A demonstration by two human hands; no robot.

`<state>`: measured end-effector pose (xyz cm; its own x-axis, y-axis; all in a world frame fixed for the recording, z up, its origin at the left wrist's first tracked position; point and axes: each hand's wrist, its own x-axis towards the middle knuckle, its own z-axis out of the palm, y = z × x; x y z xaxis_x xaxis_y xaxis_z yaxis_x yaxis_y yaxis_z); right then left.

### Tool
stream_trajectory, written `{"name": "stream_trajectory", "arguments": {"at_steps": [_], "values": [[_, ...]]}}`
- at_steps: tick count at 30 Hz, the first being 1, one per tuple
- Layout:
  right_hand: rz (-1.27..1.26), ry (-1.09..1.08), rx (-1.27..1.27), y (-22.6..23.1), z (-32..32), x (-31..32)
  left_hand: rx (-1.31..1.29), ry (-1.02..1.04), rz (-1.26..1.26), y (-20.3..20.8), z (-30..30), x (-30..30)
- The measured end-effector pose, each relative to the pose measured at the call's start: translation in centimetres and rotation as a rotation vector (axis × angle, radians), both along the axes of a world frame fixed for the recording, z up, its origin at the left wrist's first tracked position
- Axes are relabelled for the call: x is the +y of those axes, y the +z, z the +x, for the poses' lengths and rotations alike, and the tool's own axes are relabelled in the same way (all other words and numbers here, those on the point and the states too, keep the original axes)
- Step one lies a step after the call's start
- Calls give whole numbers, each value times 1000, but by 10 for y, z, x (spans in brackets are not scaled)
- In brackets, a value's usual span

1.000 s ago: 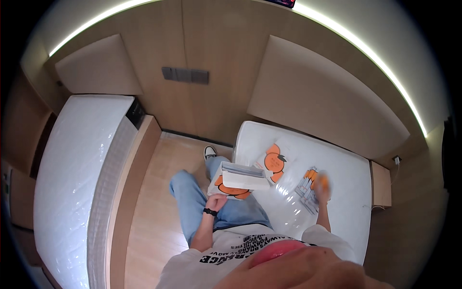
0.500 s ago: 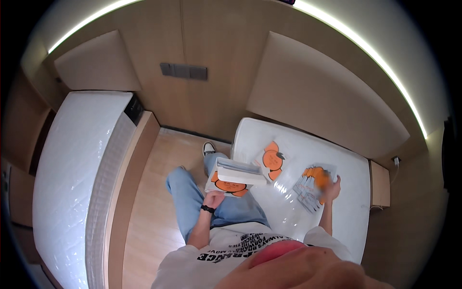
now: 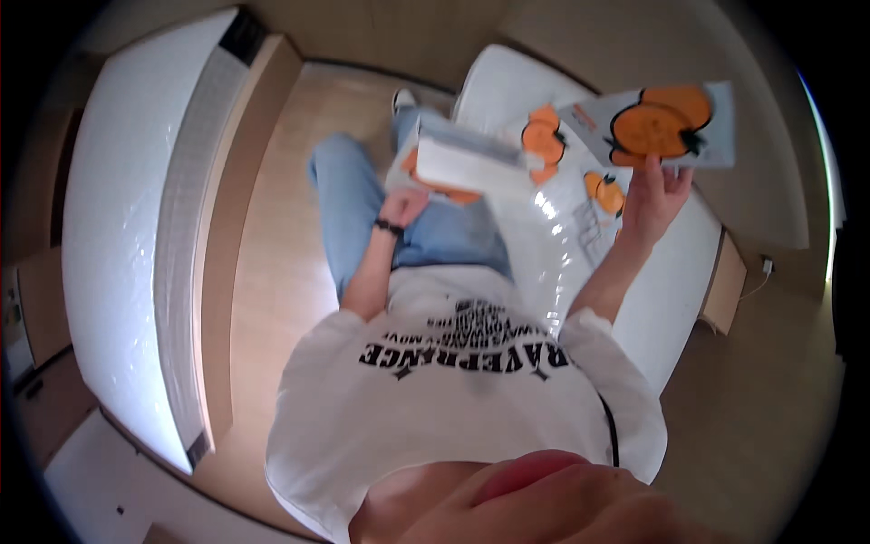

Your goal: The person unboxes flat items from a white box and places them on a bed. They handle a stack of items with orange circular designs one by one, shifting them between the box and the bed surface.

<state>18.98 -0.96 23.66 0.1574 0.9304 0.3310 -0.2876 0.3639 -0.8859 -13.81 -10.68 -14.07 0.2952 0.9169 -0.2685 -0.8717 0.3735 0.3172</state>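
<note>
My left hand (image 3: pixel 405 207), a dark band at its wrist, is closed on the near side of a white box (image 3: pixel 471 165) with orange fruit printed on it. The box rests over my lap with its top open; greyish flat contents show inside, too blurred to name. Raised over the bed at the right, my right hand (image 3: pixel 654 201) pinches the lower edge of a flat pale printed sheet (image 3: pixel 666 127) with big oranges on it. Beneath it on the mattress lies another flat printed piece (image 3: pixel 605 195), partly hidden by my forearm. An orange-printed flap or sheet (image 3: pixel 544 140) lies beside the box.
I sit on the edge of a plastic-wrapped mattress (image 3: pixel 494 77). Across the wooden floor (image 3: pixel 272 218) at the left stands a second wrapped mattress (image 3: pixel 136 199) on a wooden bed frame (image 3: pixel 222 236). A bedside cabinet (image 3: pixel 725 283) stands past the near right mattress edge.
My right hand has lifted the printed sheet from the mattress, up and away from me. The left hand keeps its hold on the box. The view has tilted down.
</note>
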Motion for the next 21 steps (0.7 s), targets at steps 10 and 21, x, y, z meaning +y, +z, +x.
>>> {"name": "stream_trajectory", "arguments": {"at_steps": [10, 21], "values": [[-161, 155, -298, -38, -105, -21, -108, 44, 38, 51, 8, 7], [49, 159, -513, -46, -4, 19, -117, 116, 49, 57, 10, 9]]}}
